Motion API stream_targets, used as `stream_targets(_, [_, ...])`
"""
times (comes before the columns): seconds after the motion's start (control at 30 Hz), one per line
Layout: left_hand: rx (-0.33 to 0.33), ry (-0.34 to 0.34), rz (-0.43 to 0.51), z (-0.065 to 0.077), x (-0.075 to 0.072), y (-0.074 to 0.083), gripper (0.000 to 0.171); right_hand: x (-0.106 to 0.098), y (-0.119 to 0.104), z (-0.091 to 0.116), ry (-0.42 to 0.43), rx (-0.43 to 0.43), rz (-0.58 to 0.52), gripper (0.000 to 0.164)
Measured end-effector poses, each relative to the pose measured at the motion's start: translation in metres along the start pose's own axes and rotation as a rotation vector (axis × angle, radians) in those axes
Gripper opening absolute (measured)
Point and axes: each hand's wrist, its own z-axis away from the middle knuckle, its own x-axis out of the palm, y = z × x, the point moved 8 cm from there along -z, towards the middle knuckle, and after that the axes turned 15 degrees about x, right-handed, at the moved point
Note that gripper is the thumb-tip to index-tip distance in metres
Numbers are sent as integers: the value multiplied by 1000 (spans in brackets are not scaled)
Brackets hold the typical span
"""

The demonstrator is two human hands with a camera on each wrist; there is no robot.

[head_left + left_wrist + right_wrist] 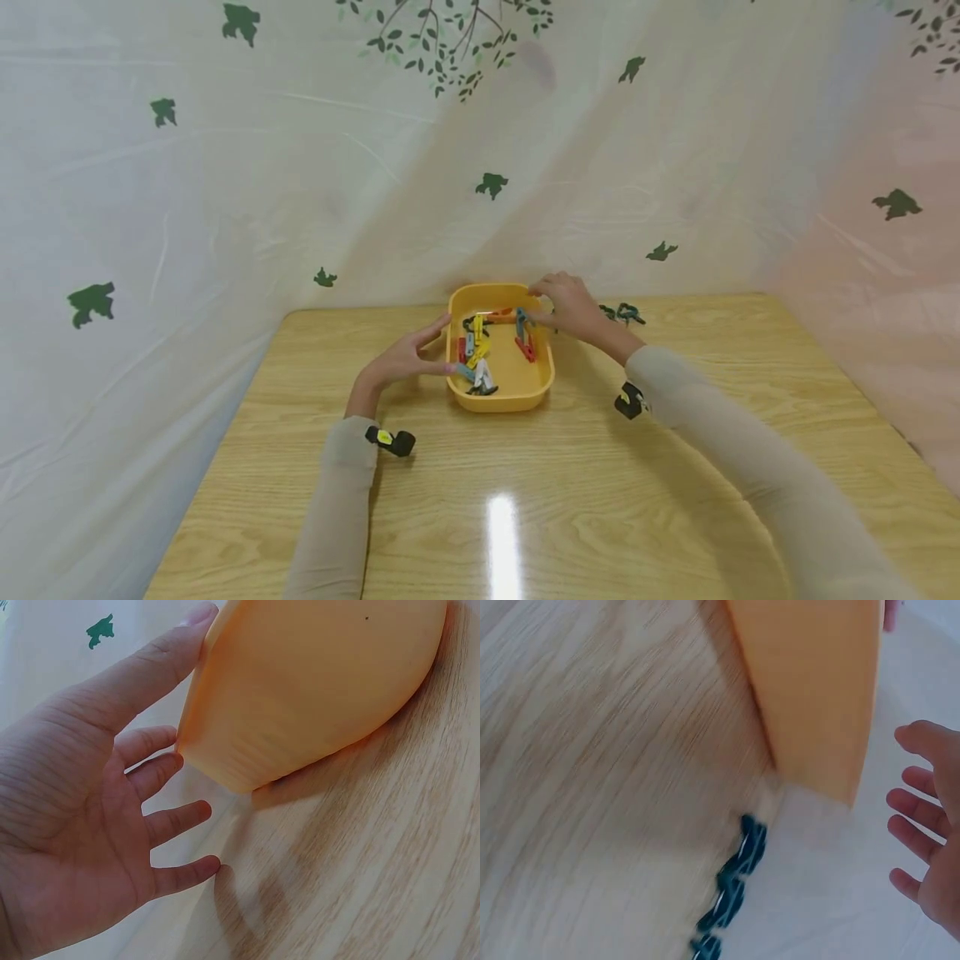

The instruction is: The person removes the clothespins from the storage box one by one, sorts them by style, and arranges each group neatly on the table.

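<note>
Sleeves (pixel 750 462) cropped; right hand (pixel 572 308) partly hides clips (pixel 630 313).

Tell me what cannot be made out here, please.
Head view: the count of clips in the yellow bin; small, overlapping.
Head view: part of the bin's rim, behind the right hand.
Left wrist view: the bin's inside, hidden by its wall.
Right wrist view: details of the dark clips, blurred; bottom edge cuts one.

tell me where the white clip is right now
In the head view, the white clip lies inside the yellow bin, toward its near left corner, just right of the left hand.
</note>
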Motion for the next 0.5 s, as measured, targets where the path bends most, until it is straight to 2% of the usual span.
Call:
stream_targets(0.17, [6, 9, -5, -4, -1, -18, 94, 20, -27, -10, -126, -13, 79, 43])
stream_targets(0.33, [3, 30, -10, -5, -1, -31, 94, 41, -40, -18, -232, -6, 118, 44])
stream_targets(0.5, [-14, 45, -8, -5, -1, -32, 94, 55, -43, -25, -244, -17, 127, 41])
